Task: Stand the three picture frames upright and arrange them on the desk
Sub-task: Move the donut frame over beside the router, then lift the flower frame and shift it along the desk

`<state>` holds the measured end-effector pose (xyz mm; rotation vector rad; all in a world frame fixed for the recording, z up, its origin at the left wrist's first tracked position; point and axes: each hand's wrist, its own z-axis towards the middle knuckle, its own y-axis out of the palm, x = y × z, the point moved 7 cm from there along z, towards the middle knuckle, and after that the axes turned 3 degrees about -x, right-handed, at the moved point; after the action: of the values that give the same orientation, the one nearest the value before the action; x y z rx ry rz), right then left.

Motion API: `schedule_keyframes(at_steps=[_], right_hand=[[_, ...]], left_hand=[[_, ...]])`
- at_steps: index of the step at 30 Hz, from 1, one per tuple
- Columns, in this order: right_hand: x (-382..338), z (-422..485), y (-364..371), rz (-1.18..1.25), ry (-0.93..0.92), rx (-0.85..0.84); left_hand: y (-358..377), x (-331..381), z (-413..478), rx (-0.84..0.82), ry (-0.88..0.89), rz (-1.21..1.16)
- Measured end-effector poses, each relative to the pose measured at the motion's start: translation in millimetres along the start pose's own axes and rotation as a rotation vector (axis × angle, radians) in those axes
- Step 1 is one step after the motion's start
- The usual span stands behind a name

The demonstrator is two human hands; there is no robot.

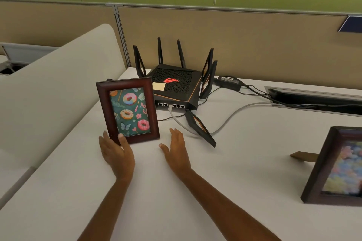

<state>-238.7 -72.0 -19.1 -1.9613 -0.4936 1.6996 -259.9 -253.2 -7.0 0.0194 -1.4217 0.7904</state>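
A dark red wooden frame with a donut picture stands upright on the white desk, left of centre. My left hand touches its lower left corner, thumb against the front edge, fingers apart. My right hand rests open and flat on the desk just right of the frame, not touching it. A second dark frame with a pastel picture stands upright at the right edge, partly cut off, its brown stand sticking out behind. No third frame is in view.
A black router with several antennas sits right behind the donut frame; one antenna lies low beside my right hand. Grey and black cables run to a cable slot at the back right. A power brick lies nearby. A cream divider borders the left.
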Motion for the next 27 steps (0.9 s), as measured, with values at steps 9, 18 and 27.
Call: schedule_keyframes(at_steps=[9, 18, 27], right_hand=[[21.2, -42.3, -45.4, -0.348, -0.107, 0.078], [9.6, -114.0, -159.3, -0.383, -0.396, 0.329], [34.4, -181.4, -288.2, -0.401, -0.355, 0.651]], left_hand=[[32.0, 56.0, -73.5, -0.180, 0.296, 0.134], [64.6, 141.2, -154.7, -0.337, 0.418, -0.037], [111.7, 218.8, -241.3, -0.569, 0.470, -0.165]])
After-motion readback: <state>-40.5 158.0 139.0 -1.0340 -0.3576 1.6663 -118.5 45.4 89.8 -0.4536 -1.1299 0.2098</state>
